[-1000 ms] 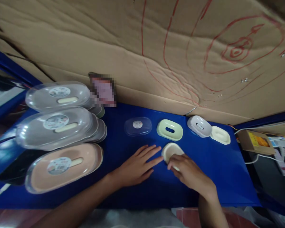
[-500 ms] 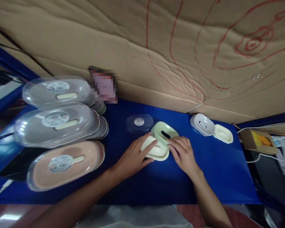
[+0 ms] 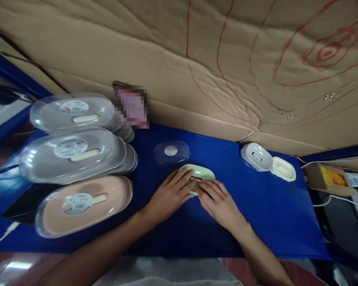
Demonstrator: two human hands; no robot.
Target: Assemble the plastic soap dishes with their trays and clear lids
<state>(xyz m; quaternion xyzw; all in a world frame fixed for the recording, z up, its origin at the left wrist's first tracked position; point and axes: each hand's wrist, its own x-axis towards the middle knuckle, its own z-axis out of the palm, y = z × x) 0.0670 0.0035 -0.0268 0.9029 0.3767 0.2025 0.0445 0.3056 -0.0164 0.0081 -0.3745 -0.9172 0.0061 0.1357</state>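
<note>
Green soap dish (image 3: 200, 173) lies centre frame on the blue table (image 3: 271, 214). Left hand (image 3: 170, 194) and right hand (image 3: 219, 201) press flat on it, fingers extended. Judged light, rigid, slick plastic; grip long rim edges

— What sits at the left of the frame?
— Three stacks of clear-lidded oval dishes: a pink stack (image 3: 83, 202) lowest, two grey stacks (image 3: 71, 153) above it.

— And mid-frame?
— A small clear lid (image 3: 171, 152) with a round sticker lies on the blue tabletop (image 3: 271, 214).

— To the right?
— A white dish (image 3: 256, 156) touches a cream one (image 3: 283, 168); a cardboard box (image 3: 329, 178) lies at the far right edge. Cardboard sheeting (image 3: 179, 59) with red lines fills the top.
</note>
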